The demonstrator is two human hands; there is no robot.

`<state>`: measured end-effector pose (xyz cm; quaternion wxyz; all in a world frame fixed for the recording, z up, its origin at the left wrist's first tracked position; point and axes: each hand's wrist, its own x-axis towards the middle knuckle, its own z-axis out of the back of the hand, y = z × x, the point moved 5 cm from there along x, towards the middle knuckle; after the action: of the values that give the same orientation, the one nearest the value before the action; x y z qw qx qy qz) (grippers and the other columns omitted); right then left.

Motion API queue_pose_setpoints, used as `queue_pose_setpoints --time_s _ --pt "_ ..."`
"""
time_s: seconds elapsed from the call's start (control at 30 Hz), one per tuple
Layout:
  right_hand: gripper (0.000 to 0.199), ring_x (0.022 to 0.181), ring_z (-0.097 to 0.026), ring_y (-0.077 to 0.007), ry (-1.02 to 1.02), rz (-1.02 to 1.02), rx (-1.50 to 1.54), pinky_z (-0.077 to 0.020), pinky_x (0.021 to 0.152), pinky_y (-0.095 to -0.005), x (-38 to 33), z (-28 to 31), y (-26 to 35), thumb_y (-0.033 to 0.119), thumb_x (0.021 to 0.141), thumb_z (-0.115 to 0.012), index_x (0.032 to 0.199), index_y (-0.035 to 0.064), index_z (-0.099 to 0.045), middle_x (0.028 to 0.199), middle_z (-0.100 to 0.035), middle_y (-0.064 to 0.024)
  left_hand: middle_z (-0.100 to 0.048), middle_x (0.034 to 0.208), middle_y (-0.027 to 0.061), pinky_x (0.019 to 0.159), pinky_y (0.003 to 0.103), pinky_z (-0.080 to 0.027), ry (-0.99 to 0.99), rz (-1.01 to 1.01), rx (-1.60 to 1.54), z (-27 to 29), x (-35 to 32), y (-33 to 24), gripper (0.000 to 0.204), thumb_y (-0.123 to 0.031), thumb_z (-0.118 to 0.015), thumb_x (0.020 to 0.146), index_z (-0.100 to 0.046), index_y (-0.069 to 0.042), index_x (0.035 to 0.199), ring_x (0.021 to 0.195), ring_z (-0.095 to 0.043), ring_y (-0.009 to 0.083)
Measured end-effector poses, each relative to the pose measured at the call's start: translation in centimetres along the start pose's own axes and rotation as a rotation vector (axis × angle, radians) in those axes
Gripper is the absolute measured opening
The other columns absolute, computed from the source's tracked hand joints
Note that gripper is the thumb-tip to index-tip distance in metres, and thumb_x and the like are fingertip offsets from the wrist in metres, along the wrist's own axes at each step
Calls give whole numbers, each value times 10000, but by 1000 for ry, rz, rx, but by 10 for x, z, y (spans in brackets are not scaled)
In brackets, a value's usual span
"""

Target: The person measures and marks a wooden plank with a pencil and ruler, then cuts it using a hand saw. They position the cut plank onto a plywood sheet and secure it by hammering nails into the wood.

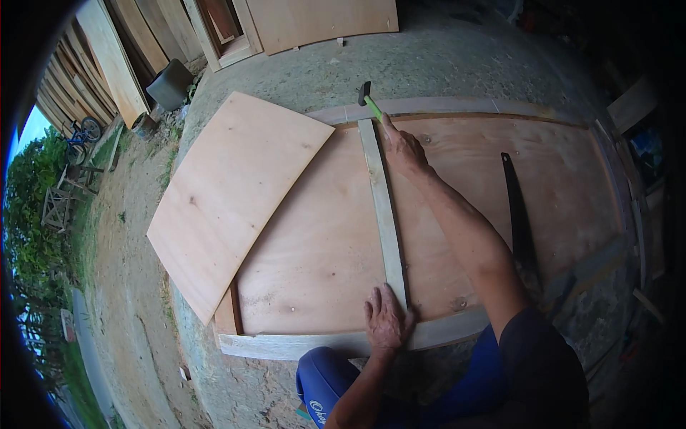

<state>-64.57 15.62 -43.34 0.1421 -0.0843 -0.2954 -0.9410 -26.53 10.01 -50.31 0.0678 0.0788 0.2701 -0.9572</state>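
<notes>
My right hand (405, 151) is wrapped round the green handle of a hammer (373, 107), its dark head lifted near the far edge of a wooden frame (286, 344). My left hand (387, 319) lies flat, fingers stretched, at the near end of a pale wooden batten (384, 207), where it meets the near rail. The batten runs across the frame, over a plywood panel (314, 272). On the left, a loose plywood piece (236, 193) rests at an angle over the frame's corner. A handsaw (519, 222) with a dark blade lies on the panel to the right of my arm.
Behind the frame, a plywood sheet (329, 25) and a wooden door frame (239, 50) stand upright. Boards (107, 64) lean at the far left beside a grey plastic container (170, 84). A bicycle (84, 131) stands farther off. Concrete floor (300, 86) surrounds the work.
</notes>
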Motion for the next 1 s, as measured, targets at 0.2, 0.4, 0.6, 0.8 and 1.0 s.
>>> queue_pose_setpoints --time_s 0.2,0.4,0.6,0.8,1.0 --pt "675 1035 -659 -435 279 -100 -116 -534 855 -531 33 -43 -23 60 886 -458 1540 154 -322 1112 -667 -269 -379 1500 312 1199 525 -187 10 -11 -2 -2 3 1 910 -506 -550 904 -233 94 1511 1462 -291 408" --pt "661 1004 -665 -446 205 -83 -82 -529 866 -539 27 -31 -10 55 884 -471 1526 156 -350 1071 -678 -269 -376 1508 299 1203 521 -177 25 5 -7 -3 4 2 910 -503 -549 901 -226 83 1518 1464 -289 401" --pt "637 985 -668 -443 195 -112 -94 -530 842 -545 30 -32 -13 91 915 -476 1530 185 -341 1062 -679 -268 -390 1504 292 1205 522 -166 30 16 -11 -1 2 0 910 -501 -546 900 -222 77 1523 1468 -287 390" --pt "566 951 -666 -460 197 -101 -87 -519 813 -557 31 -28 -14 137 955 -472 1511 199 -392 1041 -672 -293 -386 1507 294 1206 522 -163 25 22 -13 -3 5 3 910 -495 -550 896 -218 74 1525 1471 -282 391" --pt "616 962 -676 -434 194 -98 -82 -539 821 -536 31 -28 -16 93 912 -487 1512 199 -393 1040 -685 -258 -383 1510 290 1207 522 -165 33 25 -17 -3 3 4 910 -498 -544 898 -218 75 1525 1473 -282 387"
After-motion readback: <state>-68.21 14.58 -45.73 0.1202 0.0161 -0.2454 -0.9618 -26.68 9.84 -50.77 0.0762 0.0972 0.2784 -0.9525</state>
